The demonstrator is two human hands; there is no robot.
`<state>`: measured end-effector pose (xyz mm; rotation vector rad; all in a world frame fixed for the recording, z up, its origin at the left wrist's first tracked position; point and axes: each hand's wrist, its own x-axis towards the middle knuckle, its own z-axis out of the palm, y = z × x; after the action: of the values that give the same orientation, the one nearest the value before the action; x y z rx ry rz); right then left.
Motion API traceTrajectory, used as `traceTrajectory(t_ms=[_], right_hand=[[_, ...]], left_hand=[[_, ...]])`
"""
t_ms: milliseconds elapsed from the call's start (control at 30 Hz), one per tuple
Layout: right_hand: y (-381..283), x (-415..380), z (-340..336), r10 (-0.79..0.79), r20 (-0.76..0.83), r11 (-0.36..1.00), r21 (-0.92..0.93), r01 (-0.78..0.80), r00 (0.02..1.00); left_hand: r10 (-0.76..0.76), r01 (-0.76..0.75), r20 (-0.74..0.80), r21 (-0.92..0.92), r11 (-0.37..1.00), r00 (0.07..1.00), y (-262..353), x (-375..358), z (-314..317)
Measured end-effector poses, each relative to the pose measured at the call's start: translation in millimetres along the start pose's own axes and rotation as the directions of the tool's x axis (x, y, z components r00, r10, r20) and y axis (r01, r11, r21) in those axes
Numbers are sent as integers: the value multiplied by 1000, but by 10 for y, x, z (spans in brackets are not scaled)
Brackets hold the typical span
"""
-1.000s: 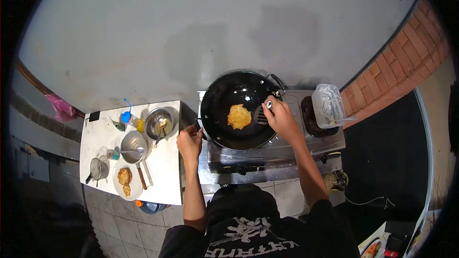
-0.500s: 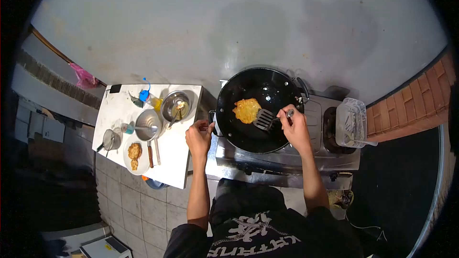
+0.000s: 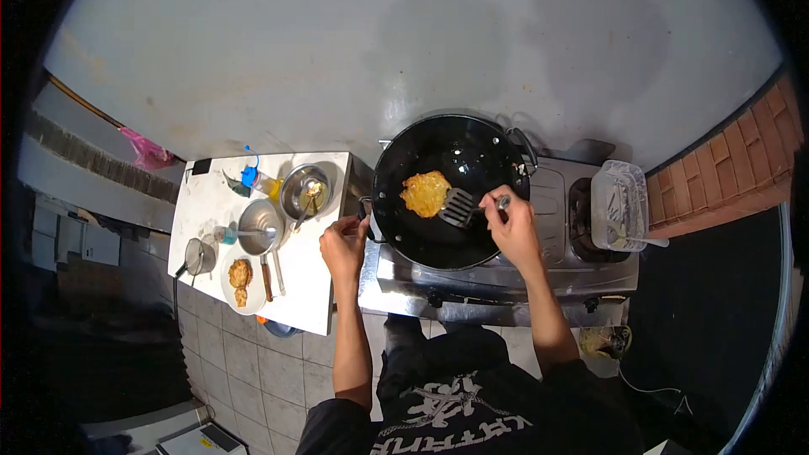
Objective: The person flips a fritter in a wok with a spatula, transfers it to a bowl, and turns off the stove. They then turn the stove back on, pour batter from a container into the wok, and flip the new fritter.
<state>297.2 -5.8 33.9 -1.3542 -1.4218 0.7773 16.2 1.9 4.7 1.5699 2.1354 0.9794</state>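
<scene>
Right hand (image 3: 513, 226) is pinching the spatula (image 3: 458, 207), left hand (image 3: 343, 249) clasping the wok handle (image 3: 363, 210), soft-looking fritter (image 3: 425, 194) probably wanting support beneath.

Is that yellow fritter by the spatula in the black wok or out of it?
In. The fritter lies on the inner side of the wok, rim all around.

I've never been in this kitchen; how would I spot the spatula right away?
On the metal stove sits a large, round black wok. Over it, the right hand grips the spatula. Unlike the golden fritter at its tip, it is grey, with long slots in its flat head.
</scene>
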Motion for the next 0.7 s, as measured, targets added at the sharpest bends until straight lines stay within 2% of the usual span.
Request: traceTrajectory(t_ms=[67,133,200,267,300,400,467,533,633,700], right_hand=[[42,-46,39,-11,16,1000,-14,11,1000],[36,-63,60,-64,-54,998,16,65,997],[42,-81,77,-32,-82,999,2,32,996],[105,-90,130,-135,-176,991,-47,128,975],[110,-95,128,-134,-175,991,-50,127,975],[93,-109,138,-105,-182,994,-25,102,978],[80,-115,125,-4,-137,1000,26,8,991],[153,-125,178,-10,-141,998,64,19,990],[153,-102,216,110,-134,981,176,-86,985],[182,-111,242,89,-152,983,171,-63,984]], left_hand=[[-34,35,48,-12,999,998,-6,-12,-26],[-45,46,57,-13,999,997,-25,-17,-18],[-31,32,49,-19,999,998,12,-11,-31],[-25,26,43,-31,999,999,17,-12,-45],[-22,23,48,-22,999,999,29,-11,-58],[-15,17,54,-20,1000,998,8,-12,-61],[-8,10,55,-33,999,998,10,-13,-58],[-13,16,68,-32,999,998,22,-2,-70],[39,-38,14,-26,999,999,-66,11,-12],[13,-13,35,-7,1000,999,-7,8,-54]])
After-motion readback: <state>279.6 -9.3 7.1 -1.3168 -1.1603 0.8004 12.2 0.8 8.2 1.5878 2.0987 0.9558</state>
